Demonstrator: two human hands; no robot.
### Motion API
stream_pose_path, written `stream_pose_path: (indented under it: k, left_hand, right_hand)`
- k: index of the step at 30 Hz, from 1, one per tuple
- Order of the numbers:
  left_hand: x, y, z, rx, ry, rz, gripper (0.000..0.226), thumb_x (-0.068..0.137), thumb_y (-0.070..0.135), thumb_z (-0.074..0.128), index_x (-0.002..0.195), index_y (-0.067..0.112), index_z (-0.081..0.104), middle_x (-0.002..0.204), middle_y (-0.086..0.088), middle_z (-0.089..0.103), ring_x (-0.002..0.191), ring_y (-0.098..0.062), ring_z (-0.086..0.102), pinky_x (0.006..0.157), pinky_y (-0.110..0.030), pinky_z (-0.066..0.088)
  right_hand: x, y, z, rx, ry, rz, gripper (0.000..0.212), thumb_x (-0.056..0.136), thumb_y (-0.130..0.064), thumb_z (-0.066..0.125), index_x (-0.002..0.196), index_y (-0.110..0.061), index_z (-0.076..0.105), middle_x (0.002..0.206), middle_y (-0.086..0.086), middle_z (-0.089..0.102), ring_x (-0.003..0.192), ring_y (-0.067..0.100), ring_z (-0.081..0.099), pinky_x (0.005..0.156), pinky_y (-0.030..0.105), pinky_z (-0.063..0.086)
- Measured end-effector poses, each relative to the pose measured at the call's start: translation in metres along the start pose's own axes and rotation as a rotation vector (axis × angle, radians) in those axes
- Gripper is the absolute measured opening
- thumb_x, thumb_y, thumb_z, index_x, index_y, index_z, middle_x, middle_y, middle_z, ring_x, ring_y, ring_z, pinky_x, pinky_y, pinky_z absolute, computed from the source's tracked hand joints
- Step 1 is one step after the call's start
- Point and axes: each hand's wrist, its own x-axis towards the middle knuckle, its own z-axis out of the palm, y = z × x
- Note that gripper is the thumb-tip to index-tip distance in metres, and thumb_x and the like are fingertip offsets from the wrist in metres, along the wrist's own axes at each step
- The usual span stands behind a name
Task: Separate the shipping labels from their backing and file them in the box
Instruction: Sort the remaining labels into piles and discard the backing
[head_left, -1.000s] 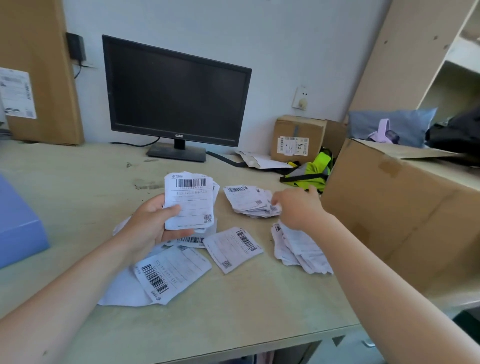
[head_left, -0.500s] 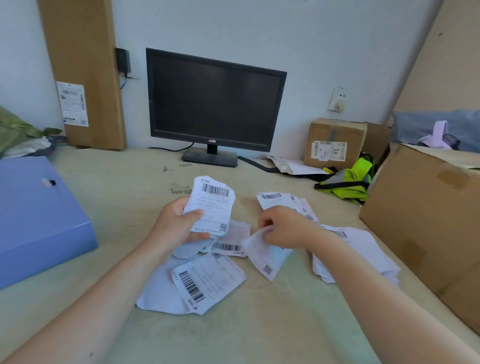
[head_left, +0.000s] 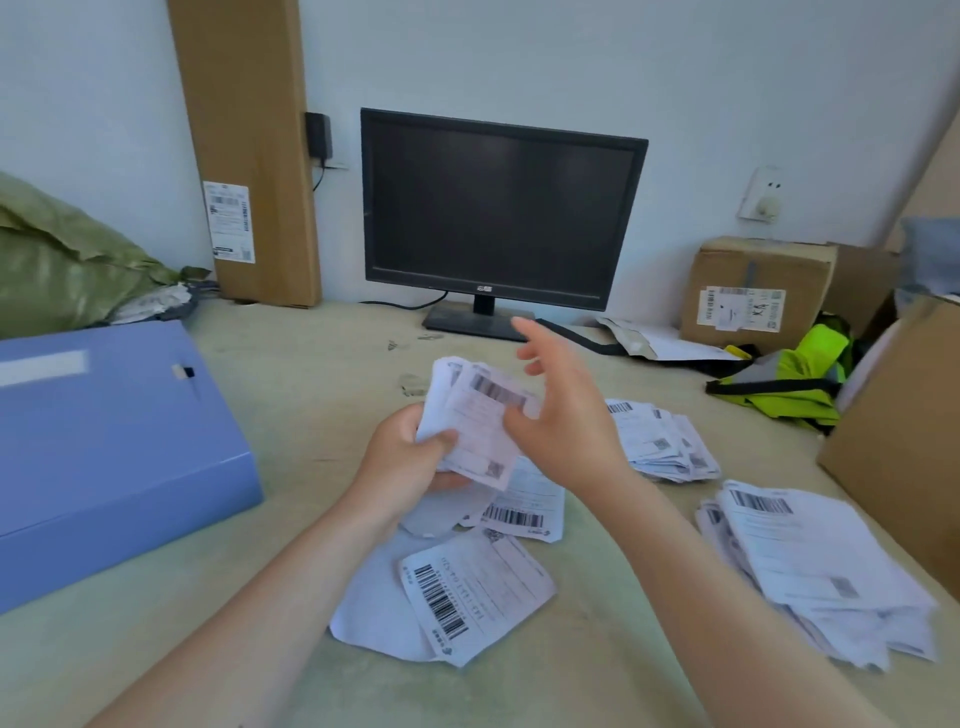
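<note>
A stack of labels (head_left: 480, 426) is gripped over the counter (head_left: 311, 374) by the left hand (head_left: 410, 462), thumb clamped on its face, long axis upright, leaning slightly right, barcode end pointed away. The right hand (head_left: 566, 421) is seen just right of it, fingers (head_left: 543, 348) spread straight, thumb at the stack's edge. The blue box (head_left: 104, 441) is lying well left.
</note>
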Motion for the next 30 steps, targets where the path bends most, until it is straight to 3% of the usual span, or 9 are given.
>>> stream_pose_path:
  k: [2,5,8,12,16,20,24,27,30]
  left_hand:
    - [0.005,0.003,-0.005,-0.042,0.110,0.031,0.027,0.094,-0.004,0.048,0.096,0.016,0.067,0.093,-0.004,0.073,0.079,-0.015,0.071,0.057,-0.024,0.058]
    - [0.013,0.003,-0.011,-0.065,0.213,0.056,0.033,0.093,-0.006,0.044,0.092,0.018,0.066,0.091,-0.002,0.073,0.075,-0.013,0.071,0.056,-0.024,0.058]
    - [0.015,0.001,-0.010,-0.064,0.193,0.032,0.030,0.095,-0.004,0.043,0.097,0.016,0.065,0.093,-0.001,0.072,0.078,-0.013,0.070,0.059,-0.026,0.060]
    - [0.015,-0.006,-0.005,-0.041,0.155,-0.005,0.028,0.096,-0.003,0.043,0.094,0.018,0.062,0.091,0.001,0.070,0.080,-0.015,0.069,0.065,-0.030,0.062]
    - [0.012,-0.008,-0.001,-0.042,0.116,-0.013,0.032,0.095,-0.006,0.040,0.092,0.016,0.062,0.091,-0.002,0.070,0.079,-0.018,0.070,0.063,-0.033,0.062]
    - [0.015,-0.009,0.002,-0.043,0.121,-0.016,0.031,0.092,-0.008,0.042,0.090,0.014,0.063,0.089,-0.005,0.070,0.076,-0.022,0.068,0.061,-0.033,0.060]
    - [0.013,-0.008,-0.002,-0.079,0.045,0.013,0.018,0.084,0.007,0.055,0.098,0.008,0.068,0.096,-0.011,0.073,0.086,-0.028,0.068,0.079,-0.037,0.054]
    - [0.013,-0.005,0.000,-0.171,0.061,-0.055,0.020,0.094,0.013,0.052,0.104,0.011,0.070,0.102,-0.013,0.074,0.092,-0.026,0.070,0.082,-0.040,0.057]
    - [0.009,0.001,0.000,-0.258,-0.053,-0.146,0.035,0.101,0.033,0.044,0.118,0.010,0.064,0.111,-0.014,0.072,0.101,-0.029,0.070,0.083,-0.044,0.059]
  right_hand:
    - [-0.002,0.001,-0.002,0.160,-0.036,0.094,0.047,0.074,-0.006,0.065,0.112,-0.030,0.054,0.103,-0.014,0.057,0.089,0.004,0.055,0.073,0.023,0.046]
    - [-0.010,-0.005,-0.006,0.366,-0.574,0.117,0.027,0.074,0.002,0.073,0.091,-0.017,0.065,0.091,-0.001,0.070,0.076,0.004,0.060,0.068,0.019,0.047]
    - [-0.024,-0.017,-0.005,0.189,-0.976,0.051,0.040,0.071,-0.013,0.083,0.104,-0.029,0.067,0.104,-0.013,0.065,0.095,0.000,0.057,0.079,0.012,0.044]
    - [-0.029,-0.022,0.005,0.002,-1.069,-0.027,0.056,0.070,-0.022,0.084,0.119,-0.033,0.060,0.107,-0.012,0.054,0.098,0.005,0.052,0.089,0.025,0.045]
    - [-0.031,-0.017,0.008,0.014,-1.055,-0.027,0.034,0.069,-0.020,0.084,0.098,-0.024,0.068,0.075,-0.016,0.048,0.065,-0.001,0.042,0.061,0.017,0.036]
    - [-0.028,-0.003,0.000,0.343,-0.927,0.109,0.017,0.079,-0.010,0.078,0.087,0.000,0.067,0.072,0.000,0.055,0.067,0.009,0.047,0.058,0.022,0.037]
    - [-0.022,0.006,-0.010,0.728,-0.581,0.337,0.007,0.086,-0.005,0.068,0.092,-0.009,0.069,0.064,-0.004,0.062,0.047,0.007,0.042,0.045,0.016,0.030]
    - [-0.020,0.013,-0.005,0.760,-0.262,0.435,0.006,0.089,-0.009,0.067,0.094,-0.008,0.069,0.052,-0.008,0.057,0.038,0.008,0.032,0.038,0.016,0.023]
    - [-0.021,0.017,0.003,0.700,-0.093,0.441,0.012,0.089,-0.007,0.067,0.100,-0.003,0.070,0.051,-0.013,0.061,0.034,0.000,0.040,0.036,0.013,0.029]
